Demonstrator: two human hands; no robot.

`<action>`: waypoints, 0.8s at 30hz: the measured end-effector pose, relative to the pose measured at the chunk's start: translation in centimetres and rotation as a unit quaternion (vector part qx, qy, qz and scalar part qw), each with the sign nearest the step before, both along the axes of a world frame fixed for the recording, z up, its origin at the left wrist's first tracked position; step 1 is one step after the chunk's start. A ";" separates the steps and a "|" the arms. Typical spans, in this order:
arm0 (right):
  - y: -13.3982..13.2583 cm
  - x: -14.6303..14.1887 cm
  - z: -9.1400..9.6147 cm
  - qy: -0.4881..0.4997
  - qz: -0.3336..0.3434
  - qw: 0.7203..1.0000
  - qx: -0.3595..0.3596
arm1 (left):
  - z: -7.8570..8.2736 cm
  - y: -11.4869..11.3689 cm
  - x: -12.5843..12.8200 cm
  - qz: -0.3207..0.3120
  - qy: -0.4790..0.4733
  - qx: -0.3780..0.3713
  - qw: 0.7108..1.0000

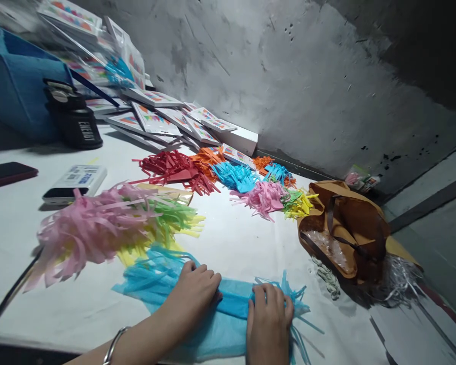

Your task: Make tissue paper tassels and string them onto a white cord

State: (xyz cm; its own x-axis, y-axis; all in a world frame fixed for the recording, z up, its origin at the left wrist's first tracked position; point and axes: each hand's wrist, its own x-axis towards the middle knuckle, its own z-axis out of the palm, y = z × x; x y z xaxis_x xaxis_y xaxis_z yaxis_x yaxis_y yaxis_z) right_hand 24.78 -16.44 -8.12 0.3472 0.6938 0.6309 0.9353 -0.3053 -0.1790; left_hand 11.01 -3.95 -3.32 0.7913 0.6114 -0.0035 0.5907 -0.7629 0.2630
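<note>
A sheet of blue tissue paper (213, 332) with fringed ends lies at the front of the white table, a folded band running along its middle. My left hand (197, 291) is closed on the left part of that band, its fingers curled over the paper. At the right end, my right hand (269, 317) grips the band beside the loose fringe, fingers bent over it. The undersides of both hands are hidden. Just beyond the left hand lie fringed tissue bundles: pink (99, 223), green (175, 213) and yellow (131, 252).
Red (178, 170), orange, blue and pink (264, 197) tassels lie farther back. A brown bag (372, 223) stands right. Flat printed packs (155, 119) are heaped by the wall. At left are a black bottle (74, 116), a white power bank (76, 182) and a phone (7, 174).
</note>
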 end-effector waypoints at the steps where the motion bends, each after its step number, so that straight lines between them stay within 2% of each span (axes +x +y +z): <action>1: 0.0 -0.2 0.2 -0.001 0.029 1.000 0.010 | 0.2 0.0 0.0 0.000 0.004 -0.007 1.000; 4: -0.1 -0.7 0.3 0.006 0.151 0.988 -0.001 | 0.0 0.2 0.0 0.005 -0.004 -0.010 1.000; 5: -0.1 -0.8 0.1 0.011 0.174 0.985 0.003 | -0.3 0.2 -0.1 0.007 -0.017 -0.002 1.000; 8: 0.0 -1.0 -0.5 0.023 0.177 0.983 0.043 | -1.8 0.4 -0.6 -0.032 -0.112 0.064 0.991; 11: 0.1 -1.3 -0.6 0.054 0.176 0.982 0.042 | -3.3 0.4 -1.1 -0.131 -0.228 0.161 0.951; 13: 0.1 -1.6 -0.3 0.054 0.179 0.982 0.015 | -3.6 0.4 -1.4 -0.175 -0.258 0.189 0.931; 18: -0.3 -1.1 -0.3 -0.016 0.205 0.978 -0.034 | -3.8 0.7 -2.0 -0.193 -0.223 0.157 0.943; 21: -1.3 0.2 -0.8 -0.021 0.218 0.976 -0.015 | -4.7 1.0 -2.6 -0.192 -0.234 0.137 0.943; 24: -2.1 1.0 -1.0 0.006 0.201 0.980 0.002 | -5.2 0.8 -3.0 -0.174 -0.235 0.104 0.951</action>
State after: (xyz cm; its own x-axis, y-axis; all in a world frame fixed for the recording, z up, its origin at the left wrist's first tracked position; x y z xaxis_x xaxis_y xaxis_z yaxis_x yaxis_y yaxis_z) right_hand 25.74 -18.56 -9.13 0.0537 0.7737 0.6312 0.9775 0.0885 -0.1916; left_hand 7.98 -3.12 -8.49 0.8294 0.2618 0.4934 0.1479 -0.9548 0.2580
